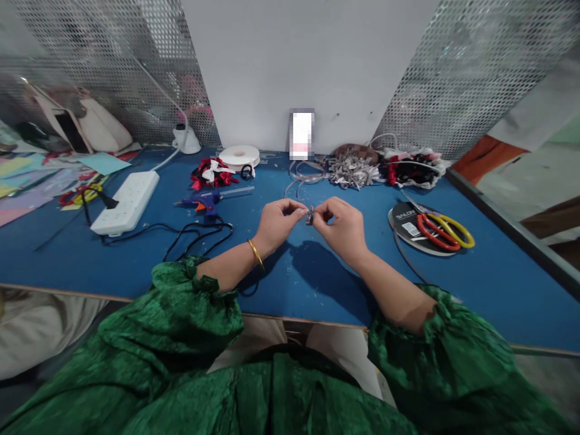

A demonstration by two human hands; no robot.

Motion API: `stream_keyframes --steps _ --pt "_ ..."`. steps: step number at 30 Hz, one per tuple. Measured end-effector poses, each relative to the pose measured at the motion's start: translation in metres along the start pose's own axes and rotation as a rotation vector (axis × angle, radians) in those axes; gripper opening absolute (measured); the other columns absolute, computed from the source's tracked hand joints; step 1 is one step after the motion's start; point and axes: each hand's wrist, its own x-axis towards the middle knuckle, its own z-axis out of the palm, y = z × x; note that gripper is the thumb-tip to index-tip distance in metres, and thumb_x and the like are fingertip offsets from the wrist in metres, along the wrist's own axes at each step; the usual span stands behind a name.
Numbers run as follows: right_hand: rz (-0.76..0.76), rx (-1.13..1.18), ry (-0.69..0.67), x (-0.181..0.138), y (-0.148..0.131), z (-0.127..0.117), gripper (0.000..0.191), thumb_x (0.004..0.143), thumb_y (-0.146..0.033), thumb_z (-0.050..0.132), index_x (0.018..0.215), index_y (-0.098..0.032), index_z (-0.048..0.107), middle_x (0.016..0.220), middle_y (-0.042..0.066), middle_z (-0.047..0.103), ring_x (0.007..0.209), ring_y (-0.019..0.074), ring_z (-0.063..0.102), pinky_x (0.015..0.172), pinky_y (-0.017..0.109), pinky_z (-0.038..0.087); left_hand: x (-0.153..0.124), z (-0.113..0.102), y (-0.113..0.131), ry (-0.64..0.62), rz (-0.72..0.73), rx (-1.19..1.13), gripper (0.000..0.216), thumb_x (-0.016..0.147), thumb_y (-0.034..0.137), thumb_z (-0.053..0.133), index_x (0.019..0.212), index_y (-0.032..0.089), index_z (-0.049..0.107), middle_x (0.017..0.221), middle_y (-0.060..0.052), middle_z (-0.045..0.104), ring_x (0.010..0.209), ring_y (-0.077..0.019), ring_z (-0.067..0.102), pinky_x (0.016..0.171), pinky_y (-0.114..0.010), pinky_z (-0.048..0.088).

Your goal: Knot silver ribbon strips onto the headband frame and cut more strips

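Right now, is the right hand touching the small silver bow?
Touching. The head view shows the right hand pinching the small silver bow between its fingertips.

Right of the glue gun (203, 202), bare blue table (290, 284) lies open as far as the scissors (441, 231), except where the left hand (276, 220) and right hand (342, 228) pinch a silver bow (310, 215). Just below the glue gun, black cable (199, 234) loops; left of it sits a power strip (127, 208); behind it, red bows (212, 173).
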Motion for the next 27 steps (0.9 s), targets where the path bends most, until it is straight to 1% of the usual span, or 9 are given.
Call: stream_keyframes --steps 4,8,11,14,17,21,24,27 --pt "0.071 0.121 -0.003 0.0012 0.0008 -0.0006 0.013 0.078 -0.016 0.058 0.065 -0.020 0.057 0.064 0.000 0.059 0.059 0.0131 0.052 0.058 0.026 0.041 -0.0005 0.0018 0.0024 0.003 -0.052 -0.128 0.017 0.071 0.031 0.072 0.078 0.016 0.074 0.081 -0.005 0.072 0.075 -0.0151 0.061 0.075 -0.029 0.047" --pt "0.074 0.177 -0.016 0.0012 0.0000 -0.0006 0.013 0.078 -0.015 0.057 0.065 -0.020 0.059 0.065 0.000 0.060 0.059 0.0129 0.052 0.058 0.027 0.041 -0.0030 0.0032 0.0080 -0.015 -0.108 -0.226 0.021 0.072 0.034 0.072 0.083 0.016 0.076 0.082 -0.005 0.072 0.078 -0.0149 0.060 0.077 -0.030 0.047" --pt "0.080 0.192 -0.020 0.0010 -0.0014 -0.0003 0.014 0.077 -0.014 0.057 0.065 -0.020 0.059 0.064 0.000 0.060 0.058 0.0126 0.051 0.058 0.026 0.040 -0.0029 0.0031 0.0078 -0.030 -0.104 -0.240 0.022 0.071 0.036 0.073 0.080 0.016 0.075 0.078 -0.005 0.070 0.075 -0.0143 0.059 0.076 -0.030 0.046" --pt "0.084 0.191 -0.032 0.0013 -0.0017 -0.0002 0.013 0.077 -0.015 0.057 0.065 -0.019 0.059 0.064 0.000 0.059 0.058 0.0124 0.050 0.057 0.026 0.039 -0.0014 0.0026 0.0039 -0.035 -0.067 -0.181 0.019 0.072 0.033 0.071 0.078 0.015 0.072 0.076 -0.003 0.068 0.072 -0.0131 0.057 0.073 -0.028 0.045" --pt "0.071 0.150 -0.031 0.0020 -0.0014 -0.0006 0.012 0.076 -0.014 0.056 0.065 -0.020 0.057 0.064 -0.001 0.057 0.059 0.0124 0.050 0.057 0.026 0.038 -0.0002 0.0018 0.0021 -0.031 -0.003 -0.052 0.015 0.076 0.031 0.066 0.078 0.016 0.069 0.076 -0.002 0.067 0.071 -0.0123 0.056 0.070 -0.026 0.044" --pt "0.025 0.055 -0.027 0.0026 -0.0013 -0.0015 0.013 0.075 -0.012 0.055 0.065 -0.020 0.054 0.065 0.000 0.056 0.061 0.0127 0.050 0.059 0.026 0.038 -0.0002 0.0004 0.0051 -0.015 0.082 0.117 0.012 0.079 0.027 0.061 0.077 0.016 0.066 0.077 -0.002 0.066 0.072 -0.0120 0.055 0.070 -0.026 0.044" --pt "0.004 0.040 -0.028 0.0022 -0.0008 -0.0019 0.013 0.076 -0.012 0.054 0.065 -0.020 0.053 0.066 0.000 0.055 0.061 0.0129 0.049 0.059 0.026 0.038 -0.0002 0.0005 0.0059 -0.010 0.089 0.132 0.012 0.080 0.026 0.060 0.076 0.016 0.066 0.076 -0.001 0.065 0.070 -0.0117 0.054 0.068 -0.026 0.043" --pt "-0.006 0.044 -0.021 0.0019 0.0001 -0.0017 0.014 0.077 -0.013 0.054 0.065 -0.020 0.052 0.066 0.000 0.055 0.061 0.0131 0.049 0.059 0.026 0.037 -0.0002 0.0012 0.0046 -0.037 0.071 0.066 0.016 0.080 0.031 0.061 0.078 0.016 0.066 0.071 -0.001 0.063 0.065 -0.0111 0.052 0.064 -0.025 0.042"
